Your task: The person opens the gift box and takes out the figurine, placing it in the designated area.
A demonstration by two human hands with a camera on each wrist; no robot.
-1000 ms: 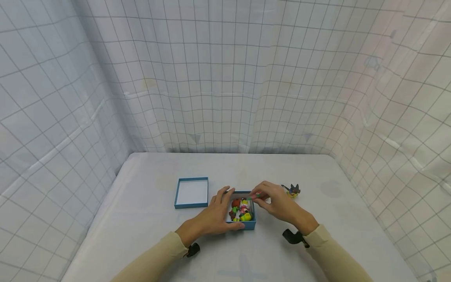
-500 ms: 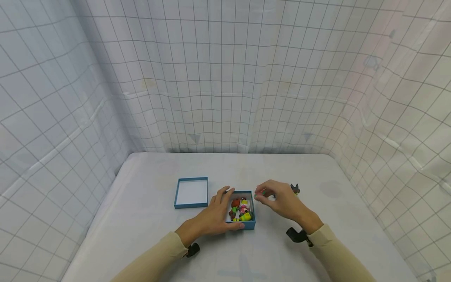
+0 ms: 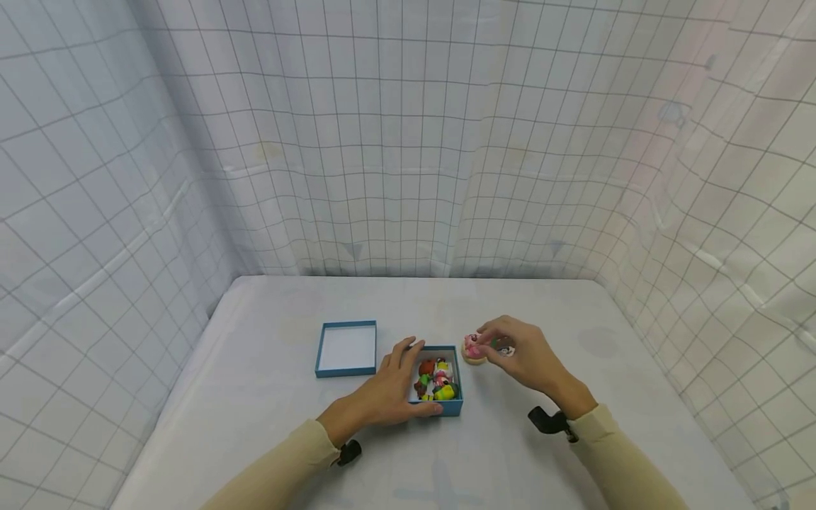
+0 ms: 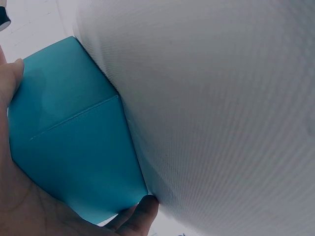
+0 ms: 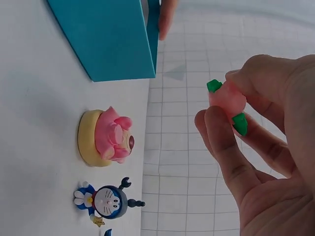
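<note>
1. White bench (image 3: 255, 439).
2. Blue box (image 3: 452, 408): small figures (image 3: 441, 379) inside; the left hand (image 3: 390, 394) grips its sides.
3. Tray (image 3: 347, 347): left of the box, apart.
4. Pink ball (image 5: 230, 100): outside the box, pinched in the right hand's (image 3: 521, 354) grip.

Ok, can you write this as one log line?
left hand: holds blue box; right hand: pinches pink-green toy; figures: inside box
</note>
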